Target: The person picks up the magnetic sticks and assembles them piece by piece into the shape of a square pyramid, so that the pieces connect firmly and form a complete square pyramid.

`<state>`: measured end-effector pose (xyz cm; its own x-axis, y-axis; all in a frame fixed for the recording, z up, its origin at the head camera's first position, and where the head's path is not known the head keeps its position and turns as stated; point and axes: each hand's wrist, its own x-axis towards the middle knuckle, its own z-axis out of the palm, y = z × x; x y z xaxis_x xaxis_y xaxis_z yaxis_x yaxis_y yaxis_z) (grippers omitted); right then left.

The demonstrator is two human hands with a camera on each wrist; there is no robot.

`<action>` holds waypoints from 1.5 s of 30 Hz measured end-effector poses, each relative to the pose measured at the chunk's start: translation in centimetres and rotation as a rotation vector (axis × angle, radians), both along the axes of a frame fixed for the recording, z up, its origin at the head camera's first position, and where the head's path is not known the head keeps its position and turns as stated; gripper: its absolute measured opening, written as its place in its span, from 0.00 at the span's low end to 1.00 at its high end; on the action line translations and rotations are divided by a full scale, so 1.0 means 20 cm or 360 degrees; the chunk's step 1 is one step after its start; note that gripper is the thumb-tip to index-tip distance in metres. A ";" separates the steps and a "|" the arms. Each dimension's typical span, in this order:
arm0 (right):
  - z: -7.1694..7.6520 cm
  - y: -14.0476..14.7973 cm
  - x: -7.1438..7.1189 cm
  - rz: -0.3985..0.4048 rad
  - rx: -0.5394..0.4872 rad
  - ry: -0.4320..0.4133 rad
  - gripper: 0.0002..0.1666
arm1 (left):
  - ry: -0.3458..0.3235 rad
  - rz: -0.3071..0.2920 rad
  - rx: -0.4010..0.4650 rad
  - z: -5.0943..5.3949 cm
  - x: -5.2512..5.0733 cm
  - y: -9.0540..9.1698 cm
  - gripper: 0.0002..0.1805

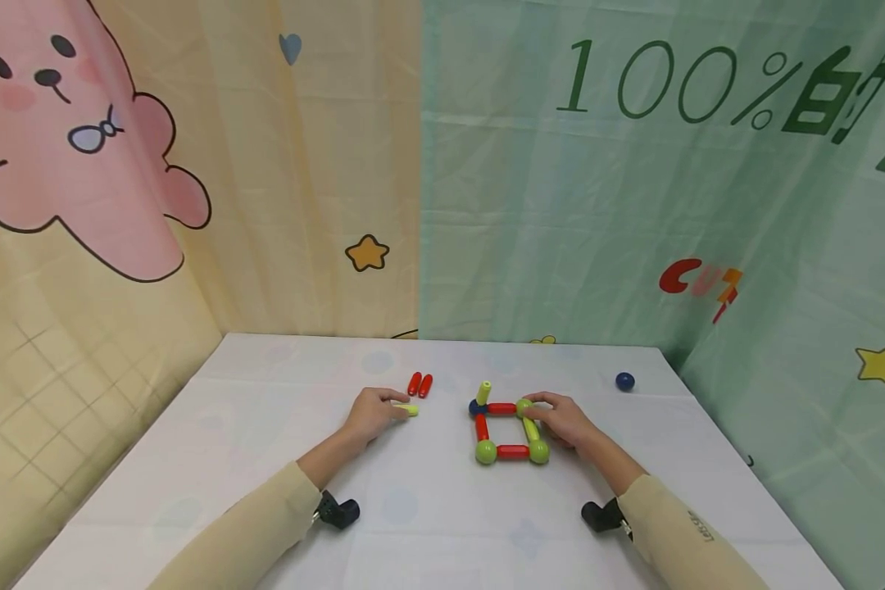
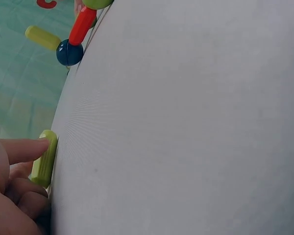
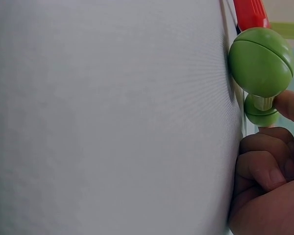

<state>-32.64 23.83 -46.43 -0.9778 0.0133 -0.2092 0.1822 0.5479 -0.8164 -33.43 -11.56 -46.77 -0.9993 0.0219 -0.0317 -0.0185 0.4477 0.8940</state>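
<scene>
My left hand point(image 1: 372, 416) pinches a short yellow-green rod point(image 1: 410, 409) between thumb and fingers, low at the table surface. To its right lies a square frame of magnetic rods and balls. Red rods point(image 1: 513, 451) form three sides and a yellow-green rod point(image 1: 532, 429) the right one. Two green balls point(image 1: 486, 451) sit at the near corners, a dark blue ball point(image 1: 477, 407) at the far left. Another yellow-green rod point(image 1: 483, 392) stands up from that blue ball. At the far right corner my right hand point(image 1: 566, 419) grips a green ball point(image 1: 524, 406) with thumb and index finger.
Two loose red rods point(image 1: 420, 384) lie just beyond my left hand. A separate dark blue ball point(image 1: 624, 381) rests near the back right of the white table point(image 1: 442, 524). Printed curtains point(image 1: 531, 205) hang behind the table and along its sides.
</scene>
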 end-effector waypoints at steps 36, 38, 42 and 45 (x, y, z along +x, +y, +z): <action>0.01 -0.01 0.01 -0.0024 0.0007 0.0000 0.28 | 0.0046 0.0014 0.0128 0.02 0.05 0.05 0.12; 0.01 -0.01 0.01 -0.0024 0.0011 0.0000 0.28 | 0.0016 0.0009 0.0174 0.02 0.05 0.06 0.13; 0.01 -0.01 0.00 -0.0021 0.0015 -0.0003 0.28 | -0.0017 -0.0012 0.0246 0.02 0.07 0.08 0.14; 0.01 -0.01 0.00 -0.0013 0.0018 0.0000 0.28 | -0.0061 -0.0025 0.0300 0.04 0.09 0.11 0.16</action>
<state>-32.57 23.69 -46.26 -0.9777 0.0236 -0.2088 0.1865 0.5555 -0.8103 -31.69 -9.44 -46.02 -0.9969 0.0466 -0.0633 -0.0483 0.2732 0.9608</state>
